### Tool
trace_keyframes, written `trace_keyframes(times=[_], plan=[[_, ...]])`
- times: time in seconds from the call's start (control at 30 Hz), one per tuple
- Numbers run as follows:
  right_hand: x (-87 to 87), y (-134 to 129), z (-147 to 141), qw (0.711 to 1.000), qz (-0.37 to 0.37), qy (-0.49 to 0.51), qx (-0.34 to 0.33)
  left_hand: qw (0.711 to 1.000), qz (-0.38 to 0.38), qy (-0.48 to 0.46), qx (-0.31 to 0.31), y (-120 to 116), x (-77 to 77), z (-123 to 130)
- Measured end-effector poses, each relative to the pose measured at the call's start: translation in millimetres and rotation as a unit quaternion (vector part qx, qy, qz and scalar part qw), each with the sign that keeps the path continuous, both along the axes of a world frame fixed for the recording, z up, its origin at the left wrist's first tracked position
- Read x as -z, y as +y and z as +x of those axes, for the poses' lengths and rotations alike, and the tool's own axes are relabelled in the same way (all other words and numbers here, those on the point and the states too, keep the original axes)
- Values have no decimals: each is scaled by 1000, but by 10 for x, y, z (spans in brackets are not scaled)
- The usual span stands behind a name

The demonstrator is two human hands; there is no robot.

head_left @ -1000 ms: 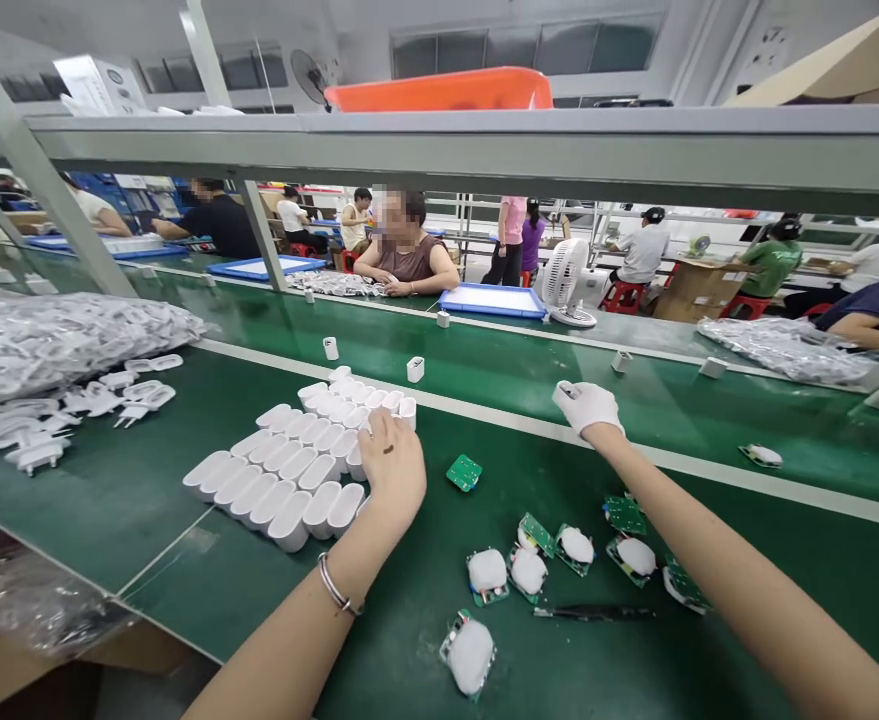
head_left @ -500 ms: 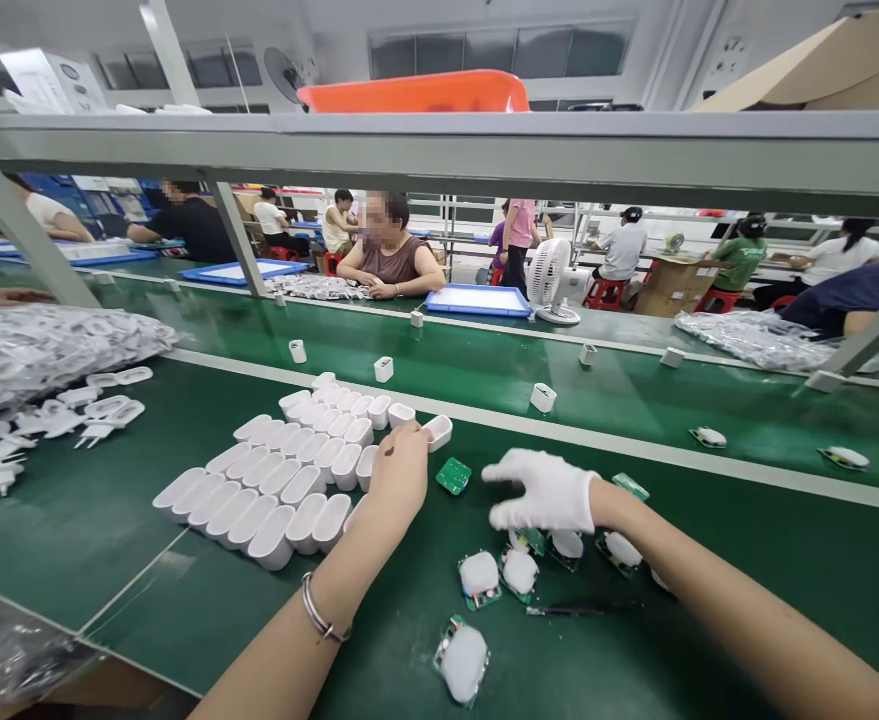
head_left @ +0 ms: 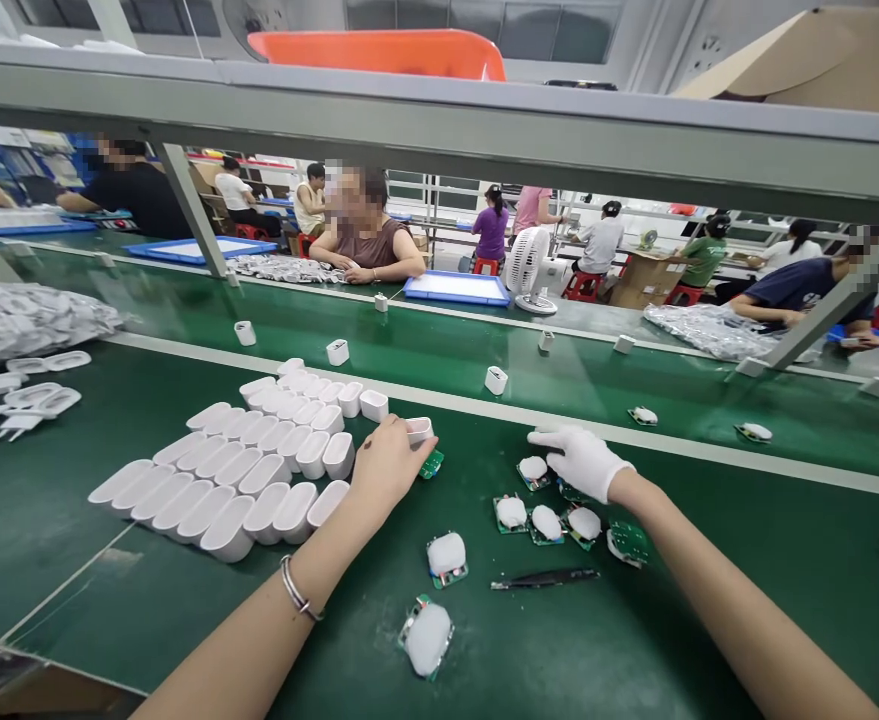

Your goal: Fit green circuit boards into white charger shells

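My bare left hand [head_left: 388,462] is closed on a white oval plastic housing [head_left: 419,431], held above the bench just right of the rows of similar housings [head_left: 229,525]. A green circuit board [head_left: 431,464] shows just below that housing, partly covered by my fingers; whether they touch it is unclear. In a white glove, my right hand [head_left: 583,462] reaches over several circuit boards topped with white pads [head_left: 546,522]. Its fingers are stretched to the left, with nothing visible in them. Closer to me lie black tweezers [head_left: 544,579] and two more padded boards [head_left: 428,638].
Behind the white line runs a green strip [head_left: 416,350] carrying spaced housings [head_left: 496,380] and boards [head_left: 753,432]. White plug parts [head_left: 38,400] are heaped at left. A shelf beam [head_left: 439,125] crosses overhead. Co-workers sit beyond, one [head_left: 375,245] facing this bench.
The view has swung slightly right. My right hand has moved right, away from the green board, over the padded boards. My left hand, still gripping the housing, has come over the green board.
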State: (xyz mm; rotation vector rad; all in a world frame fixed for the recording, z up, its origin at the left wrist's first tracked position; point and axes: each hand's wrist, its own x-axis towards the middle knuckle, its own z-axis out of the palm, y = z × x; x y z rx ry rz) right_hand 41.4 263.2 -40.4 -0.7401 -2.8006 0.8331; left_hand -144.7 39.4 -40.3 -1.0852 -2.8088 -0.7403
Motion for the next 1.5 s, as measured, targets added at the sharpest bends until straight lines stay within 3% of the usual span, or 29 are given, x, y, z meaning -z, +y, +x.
trace_keyframes(times=[0.17, 0.23, 0.33, 0.4, 0.5, 0.6, 0.87, 0.97, 1.07, 1.27, 1.4, 1.5], plan=[[-122, -478, -179, 998, 41, 35, 13, 997, 61, -22, -30, -24, -22, -10], [-105, -700, -371, 996, 59, 45, -55, 998, 49, -22, -42, -37, -10, -30], [-19, -922, -727, 970, 85, 40, -225, 999, 17, -32, -31, -38, 61, -80], [37, -990, -938, 958, 79, 23, -275, 999, -6, -37, -28, -32, 118, -115], [71, -1013, -1113, 964, 77, 7, -254, 998, -24, -36, -36, -25, 171, -143], [40, -933, -1102, 974, 86, -1, -210, 998, -23, -39, -35, -22, 187, -120], [-68, -320, -749, 991, 117, -58, -28, 999, 2, -42, 13, 23, 265, 47], [-23, -324, -726, 992, 108, -58, 33, 996, 56, -68, 13, 51, 311, 81], [68, -499, -867, 991, 101, -57, 70, 992, 83, -92, 17, 64, 343, 90], [153, -748, -1157, 994, 90, -39, 56, 990, 105, -94, 29, 51, 362, 63], [135, -665, -998, 997, 75, -10, -18, 983, 142, -100, 52, 75, 391, 86], [144, -592, -886, 998, 60, 2, -24, 977, 173, -107, 66, 117, 438, 128]])
